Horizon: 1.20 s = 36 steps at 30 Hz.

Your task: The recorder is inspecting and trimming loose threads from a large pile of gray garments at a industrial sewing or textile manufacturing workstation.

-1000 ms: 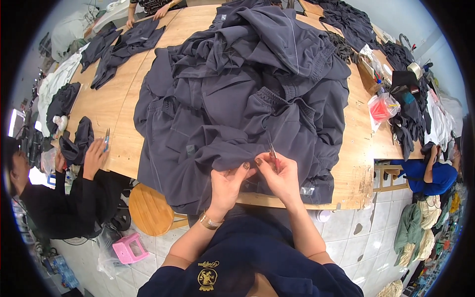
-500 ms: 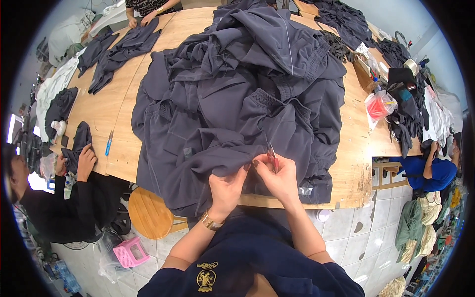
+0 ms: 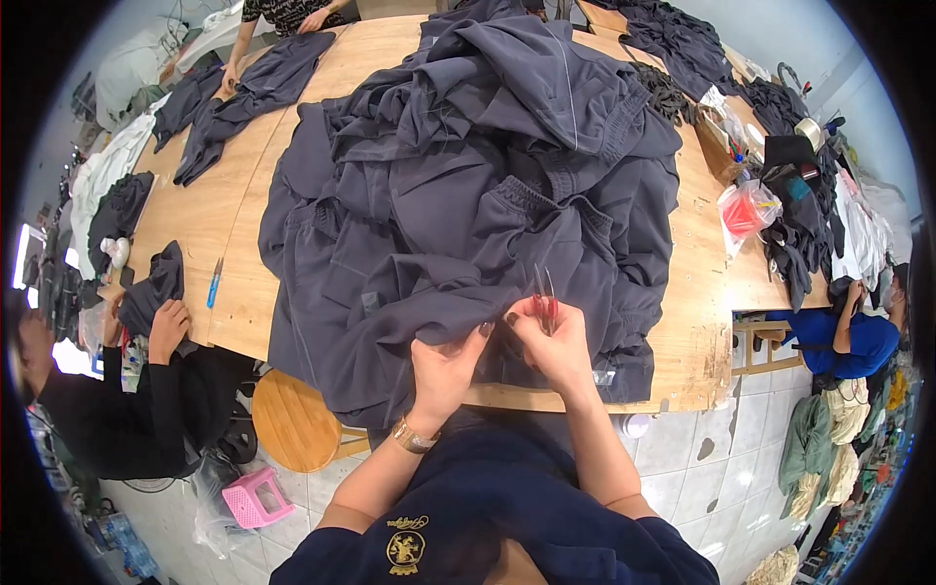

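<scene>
Surface: wooden tabletop, pale, long, running away from the person; near edge just beyond both hands.
Room: pale tiled floor below the near edge; round wooden stool and small pink plastic stool at the near left corner.
Main load: heap of dark grey garments covering the middle of the tabletop, spilling over the near edge.
Far left corner: another person's hands flattening a dark garment.
Left edge: a seated person in black, hand on a small dark bundle; blue pen-like tool lying just beside it.
Right edge: clutter of bags and dark cloth; red-filled clear bag.
Left hand: forearm up from below, gold watch at wrist, fingers closed, pinching a fold of grey garment at the near edge.
Right hand: curled, gripping small red-handled snips, blades pointing away, touching the same fold.
</scene>
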Each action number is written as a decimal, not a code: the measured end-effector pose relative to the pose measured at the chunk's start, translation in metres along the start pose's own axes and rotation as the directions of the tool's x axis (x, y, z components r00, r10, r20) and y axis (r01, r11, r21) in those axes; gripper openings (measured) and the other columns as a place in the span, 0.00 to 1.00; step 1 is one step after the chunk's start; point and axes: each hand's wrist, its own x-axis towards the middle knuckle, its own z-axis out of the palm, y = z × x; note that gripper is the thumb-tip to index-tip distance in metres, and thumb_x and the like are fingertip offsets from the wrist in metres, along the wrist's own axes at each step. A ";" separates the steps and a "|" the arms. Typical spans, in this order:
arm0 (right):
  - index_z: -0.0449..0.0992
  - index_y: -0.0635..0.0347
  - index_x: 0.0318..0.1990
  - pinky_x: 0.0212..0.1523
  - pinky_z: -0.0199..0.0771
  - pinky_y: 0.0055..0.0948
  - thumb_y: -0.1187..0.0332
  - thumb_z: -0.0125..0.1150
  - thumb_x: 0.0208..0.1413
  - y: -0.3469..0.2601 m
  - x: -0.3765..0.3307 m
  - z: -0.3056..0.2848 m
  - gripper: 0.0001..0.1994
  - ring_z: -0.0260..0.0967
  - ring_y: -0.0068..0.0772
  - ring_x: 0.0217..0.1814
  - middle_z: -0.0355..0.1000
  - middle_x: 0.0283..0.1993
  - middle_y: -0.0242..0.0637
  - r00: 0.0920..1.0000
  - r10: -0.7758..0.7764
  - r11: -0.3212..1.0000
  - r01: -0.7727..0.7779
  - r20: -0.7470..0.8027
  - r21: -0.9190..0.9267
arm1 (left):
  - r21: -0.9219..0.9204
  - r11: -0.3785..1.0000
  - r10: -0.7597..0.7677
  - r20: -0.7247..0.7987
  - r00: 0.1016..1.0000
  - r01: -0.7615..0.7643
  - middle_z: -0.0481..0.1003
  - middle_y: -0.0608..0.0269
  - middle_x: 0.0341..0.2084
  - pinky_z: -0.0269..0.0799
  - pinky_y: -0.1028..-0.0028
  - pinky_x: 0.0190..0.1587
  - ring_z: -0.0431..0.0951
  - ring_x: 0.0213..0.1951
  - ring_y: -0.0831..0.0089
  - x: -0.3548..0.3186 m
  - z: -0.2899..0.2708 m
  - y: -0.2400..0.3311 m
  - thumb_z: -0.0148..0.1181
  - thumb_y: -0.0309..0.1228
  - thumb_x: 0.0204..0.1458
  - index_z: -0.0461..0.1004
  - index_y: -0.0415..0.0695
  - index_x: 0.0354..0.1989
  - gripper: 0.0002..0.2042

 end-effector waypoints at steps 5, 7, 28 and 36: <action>0.75 0.67 0.28 0.20 0.49 0.15 0.74 0.58 0.49 -0.006 -0.003 0.005 0.04 0.50 0.07 0.18 0.58 0.15 0.17 1.000 -0.003 1.000 0.003 0.016 -0.030 | 0.103 0.994 0.033 0.003 0.999 -0.033 0.77 0.62 0.37 0.71 0.79 0.43 0.75 0.39 0.79 -0.005 -0.001 0.000 0.58 0.17 0.51 0.75 0.32 0.41 0.09; 0.75 0.67 0.29 0.20 0.49 0.16 0.74 0.58 0.49 -0.007 -0.005 0.008 0.04 0.50 0.07 0.18 0.57 0.15 0.18 1.000 -0.015 0.997 0.015 0.002 -0.082 | 0.122 0.992 0.034 -0.007 0.999 -0.033 0.77 0.61 0.37 0.71 0.79 0.42 0.75 0.39 0.79 -0.006 -0.001 -0.001 0.58 0.17 0.51 0.75 0.32 0.41 0.09; 0.75 0.67 0.31 0.10 0.53 0.18 0.73 0.56 0.52 -0.007 -0.004 0.009 0.06 0.56 0.13 0.09 0.64 0.14 0.24 0.997 0.065 0.995 -0.068 0.049 0.076 | -0.039 0.999 -0.022 0.024 0.999 0.023 0.77 0.61 0.37 0.72 0.77 0.45 0.76 0.40 0.77 -0.001 -0.005 -0.001 0.56 0.17 0.53 0.74 0.33 0.41 0.08; 0.73 0.67 0.31 0.10 0.54 0.19 0.73 0.56 0.52 -0.001 -0.002 0.008 0.05 0.54 0.13 0.10 0.62 0.14 0.25 0.998 0.050 0.994 -0.053 0.028 0.097 | 0.010 1.000 -0.007 0.045 0.999 0.007 0.77 0.60 0.39 0.73 0.76 0.45 0.76 0.40 0.76 -0.002 -0.003 -0.002 0.55 0.17 0.53 0.74 0.33 0.42 0.08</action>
